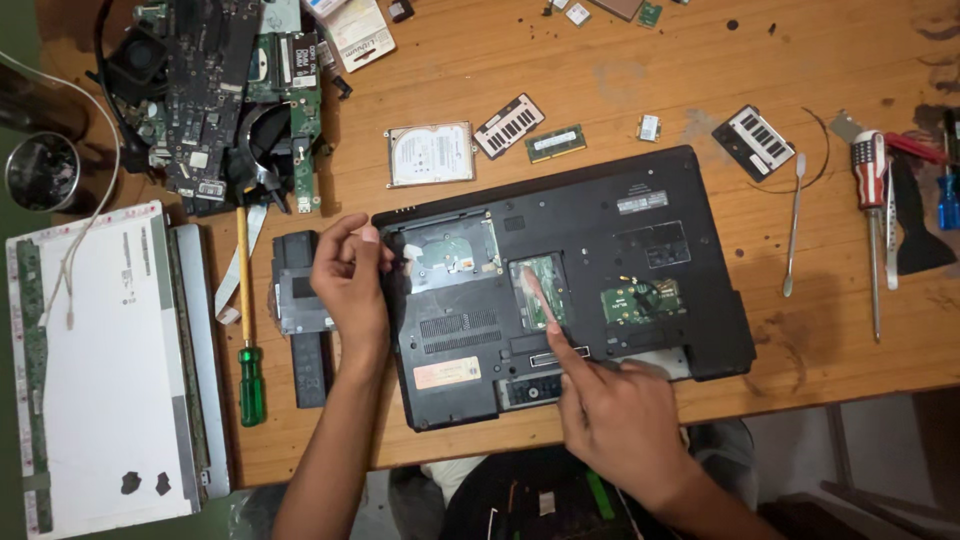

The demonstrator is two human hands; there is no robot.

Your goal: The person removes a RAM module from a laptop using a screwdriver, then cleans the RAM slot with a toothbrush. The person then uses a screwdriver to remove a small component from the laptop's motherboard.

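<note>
The laptop [570, 285] lay upturned mid-counter [800, 330], covers already removed; its left edge was pinched by the left hand [350, 275]; its memory bay [540, 290] was touched by the right hand's [620, 420] outstretched forefinger; parts remained inside.

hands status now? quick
Left hand: fingers curled at the laptop left edge; holding anything cannot be told.
Right hand: empty, index finger pointing into the open memory bay.
</note>
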